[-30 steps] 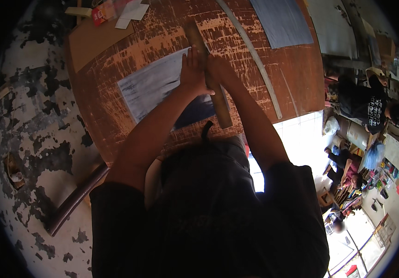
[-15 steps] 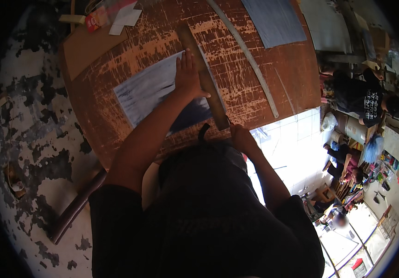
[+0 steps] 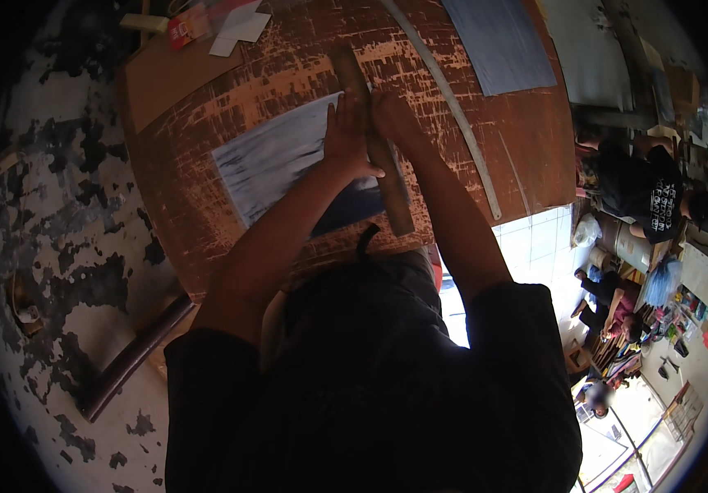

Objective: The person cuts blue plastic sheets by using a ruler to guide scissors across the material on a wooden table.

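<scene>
Where the wearer's black short-sleeved shirt fills the near edge, a short, dark, curled strap stands just beyond it. Next, a long, flat, brownish bar, lying lengthwise away from the body across the right part of a rectangular grey-white and dark-blue sheet; the sheet lies flat on a red-brown counter with a worn, scratched surface. Left hand: palm down, fingers spread, resting over the sheet against the bar's left side, thumb reaching onto the bar. Right hand: at the bar's right edge, fingers bent; whether they pinch anything cannot be told. To the right, apart from the bar, a narrow, pale grey strip, appearing curved. Toward the far side: a plain brown board at left, white flat pieces beside a red package, and a large blue-grey sheet at right. Beyond the counter, at right: one person in a black printed shirt, another in a maroon top.
</scene>
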`<control>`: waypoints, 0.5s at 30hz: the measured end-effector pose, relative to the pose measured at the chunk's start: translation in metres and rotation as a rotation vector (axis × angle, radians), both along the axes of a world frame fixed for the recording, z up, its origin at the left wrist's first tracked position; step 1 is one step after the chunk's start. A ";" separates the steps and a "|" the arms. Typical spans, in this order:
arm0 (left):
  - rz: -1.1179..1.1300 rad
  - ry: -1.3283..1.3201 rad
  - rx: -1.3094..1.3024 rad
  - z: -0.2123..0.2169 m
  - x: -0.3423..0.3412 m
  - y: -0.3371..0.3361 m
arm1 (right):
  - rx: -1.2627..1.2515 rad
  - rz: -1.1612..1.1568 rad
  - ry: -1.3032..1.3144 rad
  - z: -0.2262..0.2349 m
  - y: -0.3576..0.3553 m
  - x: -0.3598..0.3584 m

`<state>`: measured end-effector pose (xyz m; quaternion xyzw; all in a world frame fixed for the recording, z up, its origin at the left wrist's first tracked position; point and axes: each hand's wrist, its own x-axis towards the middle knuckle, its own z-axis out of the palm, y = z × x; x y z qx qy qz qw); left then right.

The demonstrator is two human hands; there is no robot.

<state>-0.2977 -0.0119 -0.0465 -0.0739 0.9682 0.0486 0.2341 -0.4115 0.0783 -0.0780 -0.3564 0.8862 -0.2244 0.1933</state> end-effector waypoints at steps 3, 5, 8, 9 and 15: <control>-0.001 -0.012 -0.008 0.001 0.001 -0.002 | 0.015 -0.069 -0.100 0.009 -0.008 0.001; -0.001 -0.019 -0.031 0.002 0.000 0.000 | 0.011 -0.106 -0.164 0.017 -0.011 0.002; -0.003 -0.007 -0.025 0.004 0.000 -0.002 | 0.050 -0.094 -0.207 0.026 -0.007 0.005; -0.005 0.000 -0.015 0.004 0.000 -0.001 | 0.098 0.011 -0.131 0.023 0.000 0.008; 0.011 -0.036 -0.041 0.005 -0.001 -0.001 | 0.069 0.002 -0.126 0.026 0.092 0.083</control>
